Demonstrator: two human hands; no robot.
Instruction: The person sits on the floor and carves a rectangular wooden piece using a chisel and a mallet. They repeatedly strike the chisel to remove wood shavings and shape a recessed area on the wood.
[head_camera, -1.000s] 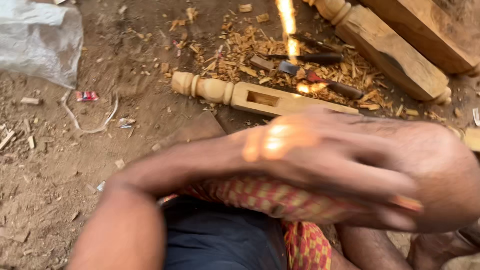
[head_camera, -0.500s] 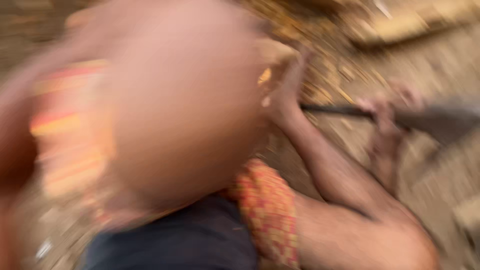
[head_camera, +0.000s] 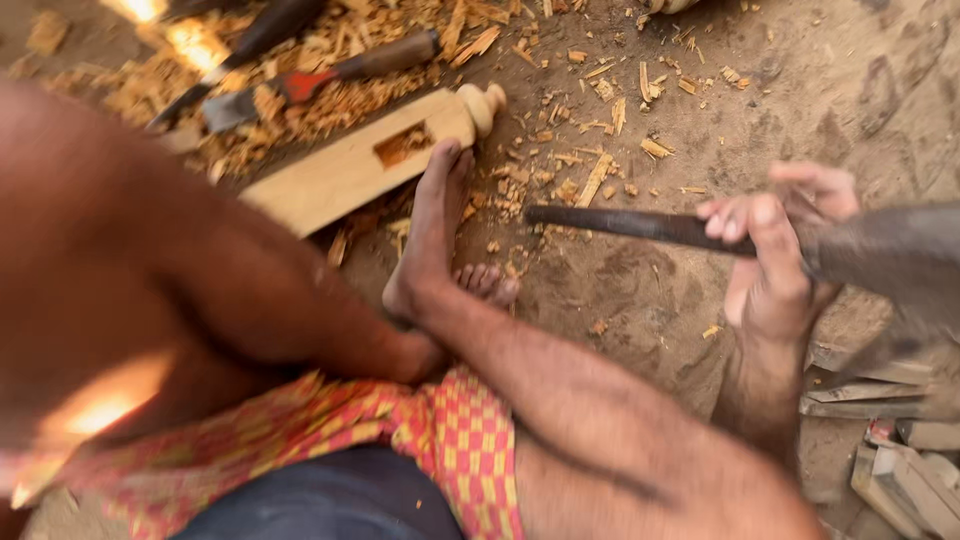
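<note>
My right hand (head_camera: 775, 265) is closed around a long dark tool (head_camera: 620, 224); its thin rod points left over the dirt and a thick grey part (head_camera: 890, 255) runs off the right edge. My left hand is out of sight; a blurred bare knee (head_camera: 150, 260) fills the left side. A bare foot (head_camera: 435, 225) rests by the knobbed end of a pale turned wooden post (head_camera: 340, 170) with a rectangular slot cut in it. Toes of the other foot (head_camera: 487, 281) show just behind that foot.
Wood chips (head_camera: 560, 150) litter the dirt around the post. A chisel with a wooden handle and red collar (head_camera: 335, 75) and another dark-handled tool (head_camera: 260, 35) lie at the top left. Grey wooden scraps (head_camera: 880, 440) are stacked at the lower right. A red-and-yellow checked cloth (head_camera: 440, 430) covers my lap.
The view has swung right and settled after a blur. The arm that crossed the frame is gone, and my right hand now shows holding the dark tool beside my legs.
</note>
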